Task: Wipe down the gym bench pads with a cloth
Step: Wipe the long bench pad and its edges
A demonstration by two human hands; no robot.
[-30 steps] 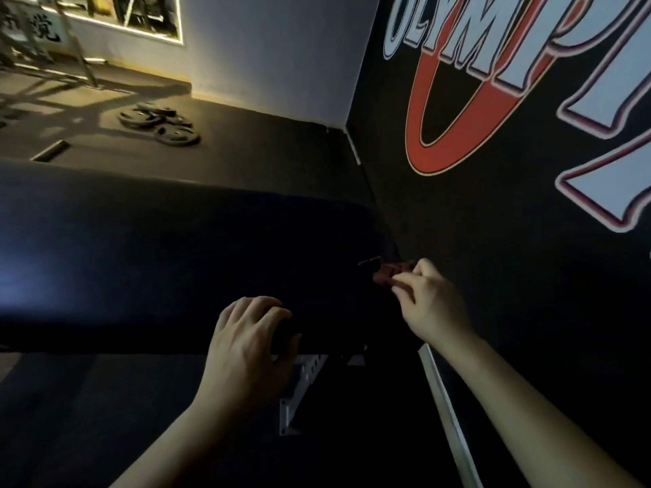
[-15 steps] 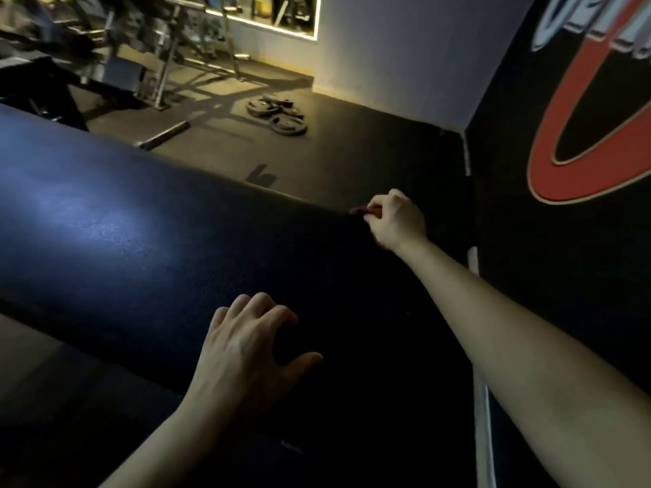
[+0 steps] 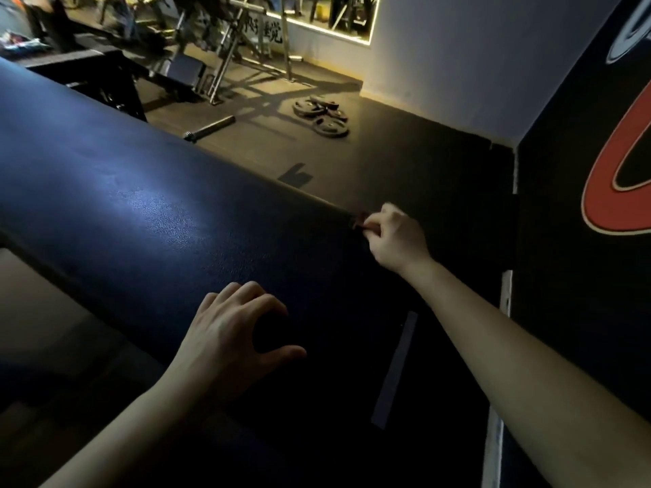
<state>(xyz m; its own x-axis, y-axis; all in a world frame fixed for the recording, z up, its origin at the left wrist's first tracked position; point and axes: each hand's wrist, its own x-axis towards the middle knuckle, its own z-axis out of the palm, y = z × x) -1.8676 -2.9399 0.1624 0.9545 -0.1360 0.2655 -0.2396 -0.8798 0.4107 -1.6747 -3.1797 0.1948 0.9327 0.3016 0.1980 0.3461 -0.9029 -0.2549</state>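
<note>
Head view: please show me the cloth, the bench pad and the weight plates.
cloth point(image 3: 360, 220), head view, its visible reddish end.
bench pad point(image 3: 158, 213), head view, lit top surface.
weight plates point(image 3: 330, 127), head view, nearest plate.

— What's on the pad point(image 3: 141, 213)?
— A left hand point(image 3: 225, 343) rests on it. A right hand point(image 3: 394, 237) pinches a cloth point(image 3: 359, 220) at its far edge.
— And the floor point(image 3: 405, 163)?
— Plates point(image 3: 322, 118) and a bar point(image 3: 209, 127).

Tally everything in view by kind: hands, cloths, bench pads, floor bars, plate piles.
Bare hands: 2, left hand and right hand
Dark red cloth: 1
Dark blue padded bench pad: 1
Grey metal bar on floor: 1
Pile of round black weight plates: 1
Total: 6
</note>
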